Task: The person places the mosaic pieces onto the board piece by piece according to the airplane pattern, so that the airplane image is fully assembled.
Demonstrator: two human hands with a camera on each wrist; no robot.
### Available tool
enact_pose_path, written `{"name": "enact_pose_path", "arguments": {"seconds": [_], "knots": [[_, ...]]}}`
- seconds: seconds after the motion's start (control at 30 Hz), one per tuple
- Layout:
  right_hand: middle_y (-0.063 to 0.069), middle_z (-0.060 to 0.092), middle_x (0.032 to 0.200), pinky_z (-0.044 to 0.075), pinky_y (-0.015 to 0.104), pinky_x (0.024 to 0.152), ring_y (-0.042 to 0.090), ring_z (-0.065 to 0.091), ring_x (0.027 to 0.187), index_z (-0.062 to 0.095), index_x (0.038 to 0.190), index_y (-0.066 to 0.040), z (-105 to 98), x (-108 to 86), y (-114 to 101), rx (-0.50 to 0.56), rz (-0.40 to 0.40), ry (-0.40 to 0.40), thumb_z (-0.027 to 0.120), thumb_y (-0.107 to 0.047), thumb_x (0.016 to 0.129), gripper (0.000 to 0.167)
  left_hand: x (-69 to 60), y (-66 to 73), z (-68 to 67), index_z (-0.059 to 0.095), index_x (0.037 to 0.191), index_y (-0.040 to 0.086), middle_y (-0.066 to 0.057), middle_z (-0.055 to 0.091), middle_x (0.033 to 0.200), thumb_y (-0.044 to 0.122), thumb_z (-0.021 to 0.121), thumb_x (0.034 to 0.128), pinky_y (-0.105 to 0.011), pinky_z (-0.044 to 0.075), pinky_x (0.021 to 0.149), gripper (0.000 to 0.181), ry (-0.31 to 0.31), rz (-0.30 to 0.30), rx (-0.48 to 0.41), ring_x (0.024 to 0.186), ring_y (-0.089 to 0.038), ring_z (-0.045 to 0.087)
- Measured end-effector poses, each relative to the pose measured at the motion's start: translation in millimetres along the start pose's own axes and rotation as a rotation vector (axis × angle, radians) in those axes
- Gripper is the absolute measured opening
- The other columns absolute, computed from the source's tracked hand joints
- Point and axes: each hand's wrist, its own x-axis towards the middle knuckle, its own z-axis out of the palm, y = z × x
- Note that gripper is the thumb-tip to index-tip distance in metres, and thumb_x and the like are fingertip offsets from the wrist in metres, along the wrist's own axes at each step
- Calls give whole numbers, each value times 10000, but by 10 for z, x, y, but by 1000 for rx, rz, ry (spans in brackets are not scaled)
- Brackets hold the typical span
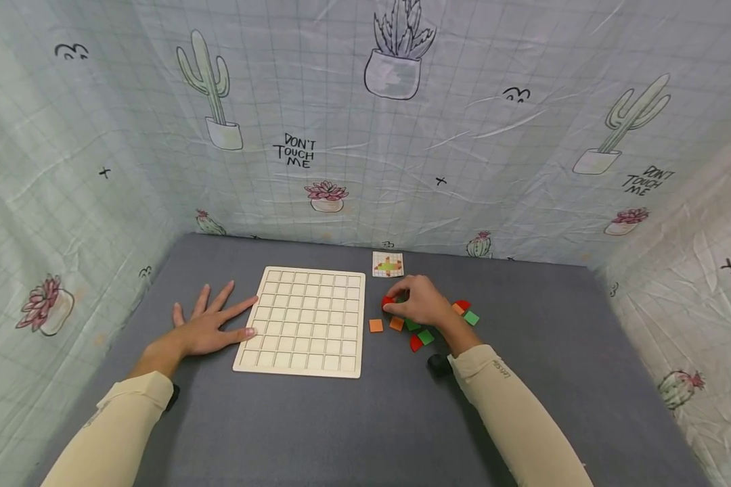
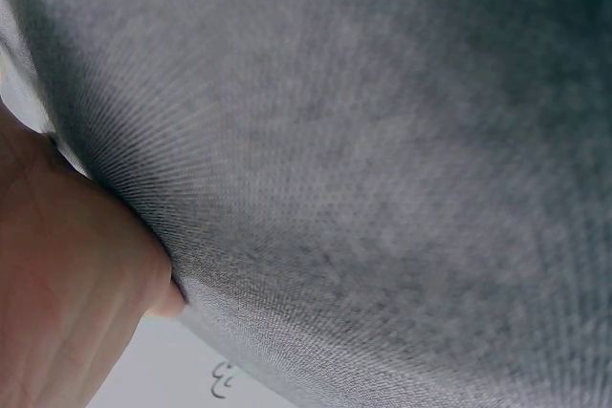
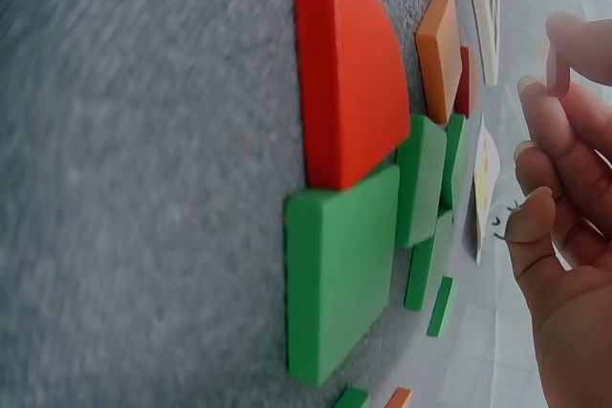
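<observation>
My left hand [image 1: 204, 330] lies with fingers spread on the grey table; its index finger and thumb touch the left edge of a pale wooden grid board [image 1: 304, 323]. The left wrist view shows only part of that hand [image 2: 72, 279] and grey cloth. To the right of the board, my right hand [image 1: 423, 301] pinches a small red piece [image 3: 557, 74] between thumb and index finger, just above the table. Under and around this hand lie green squares [image 3: 344, 274], orange squares [image 1: 375, 325] and red quarter-round pieces [image 3: 354, 78]; the hand hides some of them.
A small pattern card [image 1: 388, 264] with a coloured figure lies behind the right hand, near the board's top right corner. Beside the right wrist is a black object [image 1: 439, 365]. Printed cloth [image 1: 402, 149] walls in the grey table [image 1: 280, 433] at the back and sides.
</observation>
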Motion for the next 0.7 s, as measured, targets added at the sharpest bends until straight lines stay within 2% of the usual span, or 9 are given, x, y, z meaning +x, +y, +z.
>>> {"name": "enact_pose_path", "arguments": {"seconds": [0.23,0.7], "knots": [[77,777,984,556,289,733,139,651,830,816,1045,-58,61,37,-13,-15,-15,1,827,-204,905,202,1,11,-10,291,1647,400,-129,-45,1779,757,552,941,-865,-232,1049,833,-3,-5,-1,1577,-553,-182],[87,751,969,559,284,709,113,643,784,802,1058,-42,164,87,-45,76,-14,-23,810,-169,917,190,-25,1,-5,327,1633,409,-135,-14,1779,724,588,941,-859,-237,1052,804,29,9,-32,1578,-557,-169]]}}
